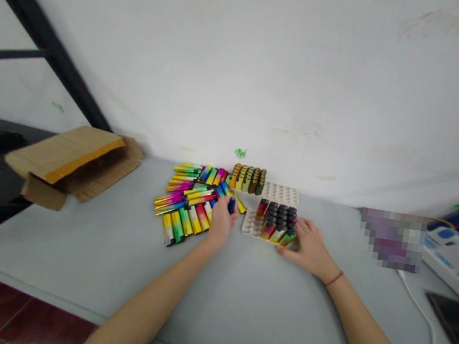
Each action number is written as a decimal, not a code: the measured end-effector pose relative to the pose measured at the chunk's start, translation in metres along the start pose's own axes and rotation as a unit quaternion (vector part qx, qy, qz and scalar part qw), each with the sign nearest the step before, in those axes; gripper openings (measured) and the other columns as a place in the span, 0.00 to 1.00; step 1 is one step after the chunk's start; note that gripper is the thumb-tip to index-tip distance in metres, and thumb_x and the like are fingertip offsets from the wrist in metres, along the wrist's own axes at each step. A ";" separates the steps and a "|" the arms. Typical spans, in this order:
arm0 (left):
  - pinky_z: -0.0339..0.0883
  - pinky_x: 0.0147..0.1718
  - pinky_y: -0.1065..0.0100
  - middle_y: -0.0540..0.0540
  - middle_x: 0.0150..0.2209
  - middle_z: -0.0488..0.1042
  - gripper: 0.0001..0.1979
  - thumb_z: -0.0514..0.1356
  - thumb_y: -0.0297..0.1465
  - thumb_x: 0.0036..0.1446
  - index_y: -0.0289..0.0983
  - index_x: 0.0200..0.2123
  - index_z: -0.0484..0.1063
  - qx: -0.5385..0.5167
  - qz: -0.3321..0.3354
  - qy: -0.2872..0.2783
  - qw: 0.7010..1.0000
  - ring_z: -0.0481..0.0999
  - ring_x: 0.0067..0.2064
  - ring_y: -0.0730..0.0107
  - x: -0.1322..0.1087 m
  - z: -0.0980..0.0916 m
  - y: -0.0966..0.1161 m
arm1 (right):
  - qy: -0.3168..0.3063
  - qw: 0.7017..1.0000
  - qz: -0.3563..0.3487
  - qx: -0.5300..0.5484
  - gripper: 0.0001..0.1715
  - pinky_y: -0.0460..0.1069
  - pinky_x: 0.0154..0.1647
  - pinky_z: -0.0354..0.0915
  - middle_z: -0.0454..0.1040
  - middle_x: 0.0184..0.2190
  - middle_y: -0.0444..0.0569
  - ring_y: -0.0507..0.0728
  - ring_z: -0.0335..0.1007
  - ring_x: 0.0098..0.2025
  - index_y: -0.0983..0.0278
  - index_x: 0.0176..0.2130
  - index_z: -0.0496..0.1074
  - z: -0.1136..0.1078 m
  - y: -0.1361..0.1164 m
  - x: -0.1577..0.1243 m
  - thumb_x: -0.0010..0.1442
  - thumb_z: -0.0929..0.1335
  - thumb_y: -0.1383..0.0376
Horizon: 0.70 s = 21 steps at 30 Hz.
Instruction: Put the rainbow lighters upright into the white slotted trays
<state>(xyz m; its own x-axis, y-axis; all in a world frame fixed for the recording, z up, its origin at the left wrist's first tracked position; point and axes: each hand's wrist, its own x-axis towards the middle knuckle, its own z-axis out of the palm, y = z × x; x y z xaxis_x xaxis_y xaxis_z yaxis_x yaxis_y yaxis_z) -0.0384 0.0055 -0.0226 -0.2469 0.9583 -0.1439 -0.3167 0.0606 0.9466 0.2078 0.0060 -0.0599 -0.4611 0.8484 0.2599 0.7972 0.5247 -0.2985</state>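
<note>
My left hand (pixel 220 223) is closed around a dark blue lighter (pixel 232 205), held upright between the loose lighters and the near tray. To its left, many shiny multicoloured lighters (pixel 189 221) lie flat in rough rows. My right hand (pixel 310 247) grips the right end of a white tray (pixel 250 225) with round holes, thumb at the front and fingers at the side. Several dark-topped lighters (pixel 280 223) stand upright in that tray, and holes show at its left. Behind it, a second white tray (pixel 281 194) has upright yellow-green lighters (pixel 247 179) at its left.
A cardboard box (pixel 78 162) lies on its side at the table's left, its opening facing right. On the right are a blurred purple object (pixel 393 238), a white cable (pixel 420 315), a white power strip (pixel 458 266) and a dark phone (pixel 457 327). A wall stands behind.
</note>
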 end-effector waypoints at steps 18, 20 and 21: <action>0.64 0.47 0.62 0.43 0.38 0.74 0.16 0.52 0.45 0.65 0.39 0.40 0.69 0.248 0.290 -0.150 0.912 0.73 0.43 0.62 -0.005 -0.005 -0.008 | 0.005 1.000 -0.008 0.002 0.40 0.64 0.51 0.63 0.71 0.55 0.61 0.72 0.62 0.54 0.63 0.60 0.65 0.001 0.001 0.000 0.54 0.70 0.48; 0.63 0.51 0.61 0.41 0.42 0.74 0.18 0.52 0.47 0.64 0.39 0.39 0.71 0.270 0.329 -0.144 0.893 0.71 0.47 0.60 -0.001 -0.005 -0.007 | 0.004 1.000 -0.008 0.002 0.40 0.64 0.51 0.63 0.71 0.55 0.61 0.72 0.62 0.54 0.64 0.60 0.65 0.001 0.001 0.000 0.54 0.70 0.48; 0.64 0.50 0.61 0.40 0.43 0.74 0.18 0.53 0.47 0.64 0.39 0.40 0.72 0.273 0.335 -0.144 0.890 0.72 0.47 0.61 0.001 -0.006 -0.007 | 0.004 1.000 -0.008 0.001 0.40 0.64 0.51 0.63 0.71 0.54 0.62 0.72 0.62 0.54 0.64 0.60 0.65 0.001 0.001 0.000 0.54 0.70 0.48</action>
<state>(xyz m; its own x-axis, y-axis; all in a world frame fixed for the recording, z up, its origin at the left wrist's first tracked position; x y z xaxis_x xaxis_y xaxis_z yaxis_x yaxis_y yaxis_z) -0.0416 0.0044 -0.0305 0.0574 0.8578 0.5108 0.3247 -0.4999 0.8029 0.2086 0.0065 -0.0609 -0.4714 0.8391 0.2715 0.7885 0.5389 -0.2966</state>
